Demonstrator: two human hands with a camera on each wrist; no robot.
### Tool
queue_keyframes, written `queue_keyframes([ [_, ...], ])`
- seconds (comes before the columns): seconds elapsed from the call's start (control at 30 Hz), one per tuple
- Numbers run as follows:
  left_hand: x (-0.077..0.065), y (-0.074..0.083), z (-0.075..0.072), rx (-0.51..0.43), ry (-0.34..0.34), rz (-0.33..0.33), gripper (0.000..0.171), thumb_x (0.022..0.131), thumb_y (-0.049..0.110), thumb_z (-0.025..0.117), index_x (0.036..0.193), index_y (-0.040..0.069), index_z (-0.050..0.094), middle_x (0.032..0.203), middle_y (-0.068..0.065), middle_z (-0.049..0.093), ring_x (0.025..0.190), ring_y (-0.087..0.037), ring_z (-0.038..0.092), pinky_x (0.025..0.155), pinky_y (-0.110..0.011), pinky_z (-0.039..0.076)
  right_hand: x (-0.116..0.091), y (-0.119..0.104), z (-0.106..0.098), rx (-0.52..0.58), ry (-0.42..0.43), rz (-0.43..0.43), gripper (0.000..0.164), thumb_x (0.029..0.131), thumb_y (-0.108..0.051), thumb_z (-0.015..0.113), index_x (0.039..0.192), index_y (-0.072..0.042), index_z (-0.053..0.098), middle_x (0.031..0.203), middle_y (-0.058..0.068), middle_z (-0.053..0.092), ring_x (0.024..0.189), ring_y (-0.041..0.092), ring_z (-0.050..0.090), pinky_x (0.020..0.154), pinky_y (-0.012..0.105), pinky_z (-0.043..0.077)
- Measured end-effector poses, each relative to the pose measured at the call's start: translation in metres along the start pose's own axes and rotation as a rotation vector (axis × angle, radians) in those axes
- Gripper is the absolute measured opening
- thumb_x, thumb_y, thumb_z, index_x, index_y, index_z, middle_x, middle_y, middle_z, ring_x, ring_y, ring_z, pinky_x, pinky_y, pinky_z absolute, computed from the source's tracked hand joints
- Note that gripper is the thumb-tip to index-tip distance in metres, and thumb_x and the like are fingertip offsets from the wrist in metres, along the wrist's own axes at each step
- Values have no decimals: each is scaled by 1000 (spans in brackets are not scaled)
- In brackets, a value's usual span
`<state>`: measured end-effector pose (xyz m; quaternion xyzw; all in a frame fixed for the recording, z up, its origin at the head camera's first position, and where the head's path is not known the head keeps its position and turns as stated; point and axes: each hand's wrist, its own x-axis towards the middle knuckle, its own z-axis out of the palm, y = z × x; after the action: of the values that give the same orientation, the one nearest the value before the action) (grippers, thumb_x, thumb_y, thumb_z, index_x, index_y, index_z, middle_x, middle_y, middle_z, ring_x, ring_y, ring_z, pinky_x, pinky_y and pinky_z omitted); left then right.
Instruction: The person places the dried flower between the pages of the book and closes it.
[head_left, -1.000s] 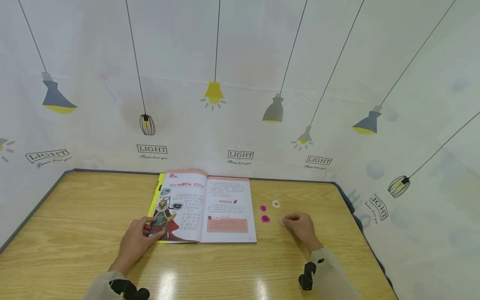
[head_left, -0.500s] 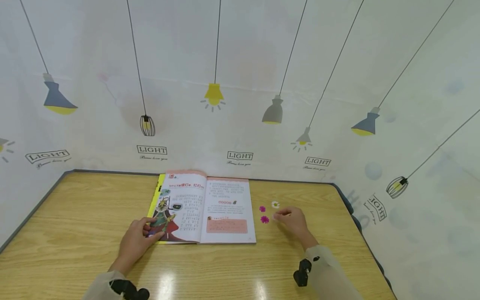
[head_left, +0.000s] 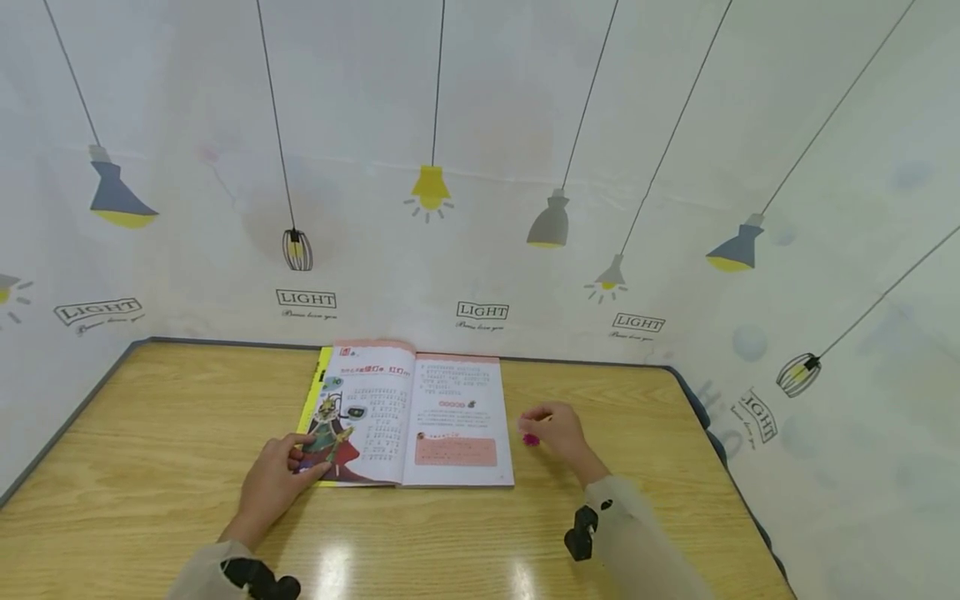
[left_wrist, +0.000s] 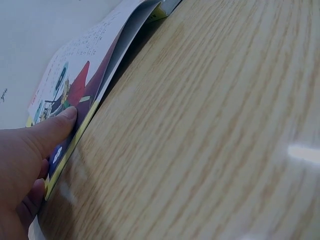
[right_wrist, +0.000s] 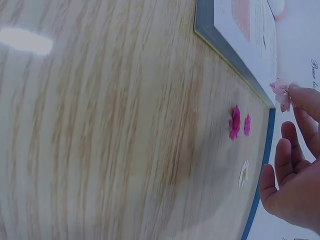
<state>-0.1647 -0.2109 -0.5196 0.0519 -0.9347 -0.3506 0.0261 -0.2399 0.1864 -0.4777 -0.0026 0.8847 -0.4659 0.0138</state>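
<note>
An open picture book [head_left: 457, 400] lies on the wooden table. My left hand [head_left: 270, 481] holds its lower left edge; in the left wrist view the thumb [left_wrist: 64, 120] presses on the illustrated page and the other fingers are at the cover's edge, partly hidden. Right of the book, my right hand [head_left: 557, 429] pinches a pale pink flower [right_wrist: 282, 93] between thumb and forefinger, raised above the table. Below it lie two magenta flowers [right_wrist: 235, 123] and a white daisy [right_wrist: 244, 173] with a yellow centre. In the head view the right hand hides the daisy.
The wooden table [head_left: 420, 542] has a dark edge strip along the back and sides. Behind it stands a pale wall covering [head_left: 360, 200] printed with hanging lamps. A black device is worn on each wrist, over light sleeves.
My right hand has moved left with the pale pink flower, from beside the loose flowers to over them, towards the book. The left hand has stayed on the book's edge.
</note>
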Motion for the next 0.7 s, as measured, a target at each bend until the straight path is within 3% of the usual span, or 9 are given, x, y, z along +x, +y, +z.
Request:
queue_keyframes([
  [0.2, 1, -1, 1, 4, 2, 1, 56, 76, 31, 75, 117, -1, 55, 92, -12, 48, 78, -22, 47, 66, -34, 38, 6, -12, 17, -26, -34, 18, 15, 79, -11, 72, 85, 2, 67, 79, 8, 59, 60, 21, 54, 51, 26, 42],
  [0.43, 1, -3, 0, -1, 6, 5, 56, 76, 32, 75, 117, -1, 56, 91, -12, 48, 77, -22, 47, 66, -34, 39, 16, -17, 39, -90, -58, -5, 14, 77, -14, 74, 84, -3, 70, 83, 4, 61, 75, 17, 50, 66, 30, 41],
  [0.7, 3, -5, 3, 2, 13, 7, 55, 76, 32, 75, 117, 0, 56, 91, -11, 48, 77, -21, 47, 66, -34, 39, 24, -23, 55, -108, -103, 34, 12, 79, -15, 72, 84, -5, 68, 81, 4, 60, 74, 17, 51, 65, 29, 42],
])
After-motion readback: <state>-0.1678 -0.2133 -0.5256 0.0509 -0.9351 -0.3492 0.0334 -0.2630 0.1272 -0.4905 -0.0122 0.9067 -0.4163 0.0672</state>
